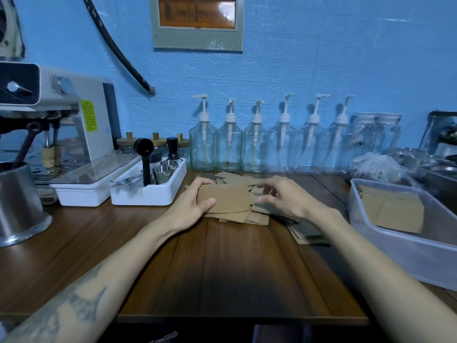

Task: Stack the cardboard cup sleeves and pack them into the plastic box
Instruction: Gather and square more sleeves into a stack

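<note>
Small stack of flattened cardboard cup sleeves [223,198], held just above the wooden table [222,263] by the left hand [190,209]; its fingers [201,181] wrap the far edge and the thumb presses the near face, pinching the stack. Beneath and behind it, loose sleeves [257,214] lie scattered and overlapping on the table. The right hand [284,196] hovers over this pile, fingers loosely spread and curled, holding nothing; whether they touch the cardboard cannot be told. Right of the hands, well apart, the translucent plastic box [405,258] stands on the table with packed sleeves [393,210] lying inside. Behind: a row of clear pump bottles [257,147] along the blue wall; far left, a white tray of utensils [146,194] and an espresso machine [74,125].
</note>
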